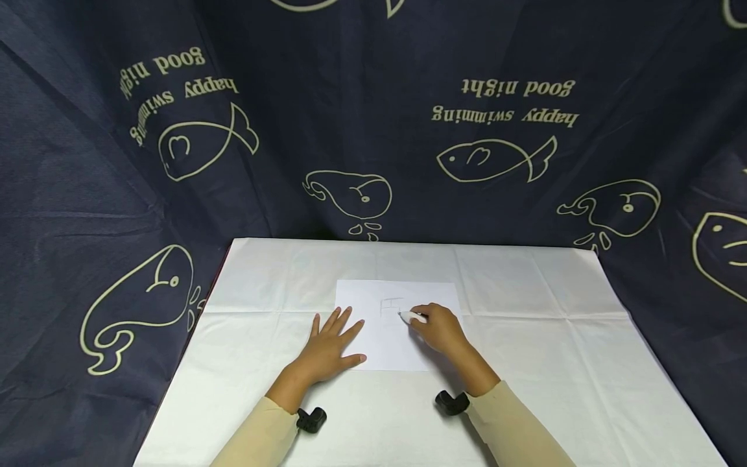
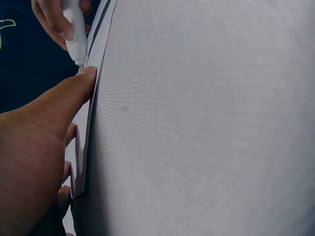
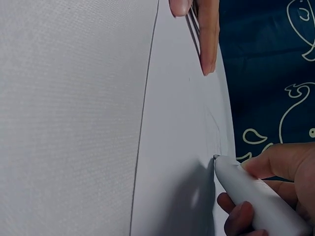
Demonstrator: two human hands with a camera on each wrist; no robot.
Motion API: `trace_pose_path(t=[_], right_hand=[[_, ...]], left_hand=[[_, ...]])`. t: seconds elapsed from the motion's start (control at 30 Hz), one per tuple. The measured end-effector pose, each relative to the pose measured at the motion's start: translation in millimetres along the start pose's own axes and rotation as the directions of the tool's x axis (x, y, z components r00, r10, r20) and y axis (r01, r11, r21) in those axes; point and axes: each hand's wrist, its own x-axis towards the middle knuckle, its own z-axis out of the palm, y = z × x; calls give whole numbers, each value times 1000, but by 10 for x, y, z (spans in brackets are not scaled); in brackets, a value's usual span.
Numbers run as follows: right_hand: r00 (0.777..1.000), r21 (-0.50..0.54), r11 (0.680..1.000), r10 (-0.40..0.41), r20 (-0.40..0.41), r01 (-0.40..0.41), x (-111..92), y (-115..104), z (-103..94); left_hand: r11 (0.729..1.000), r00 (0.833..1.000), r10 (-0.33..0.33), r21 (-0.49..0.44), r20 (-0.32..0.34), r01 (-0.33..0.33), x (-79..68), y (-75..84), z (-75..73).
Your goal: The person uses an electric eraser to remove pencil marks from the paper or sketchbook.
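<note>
A white sheet of paper (image 1: 391, 347) lies on the white cloth, with a few thin grey lines (image 1: 392, 303) on its upper middle. My right hand (image 1: 440, 329) pinches a thick white pen-like tool (image 3: 261, 199) between thumb and fingers. Its small dark tip meets the paper at the lower right of the lines. Fingers spread, my left hand (image 1: 324, 350) rests over the paper's left edge. In the left wrist view, the thumb of that hand (image 2: 37, 142) lies along the sheet's near edge, and the tool's tapered end shows just beyond it.
A white cloth with fold creases (image 1: 525, 363) covers the table. Behind and at the sides hangs a dark blue curtain (image 1: 350, 97) with fish and whale outlines and printed words. Black wrist cameras (image 1: 452, 403) sit at both sleeve cuffs.
</note>
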Motion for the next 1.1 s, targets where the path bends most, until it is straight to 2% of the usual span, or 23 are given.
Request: trace_pose_path(t=[0.23, 0.9, 1.1], right_hand=[[1000, -22, 1000, -3, -25, 3, 15, 19, 1], [999, -9, 999, -31, -17, 31, 50, 42, 2], [1000, -11, 1000, -16, -25, 16, 51, 29, -2]], left_hand=[[1000, 1000, -4, 3, 10, 4, -4, 11, -16], [1000, 1000, 1, 2, 0, -1, -2, 9, -16], [1000, 1000, -2, 13, 8, 2, 2, 4, -11]])
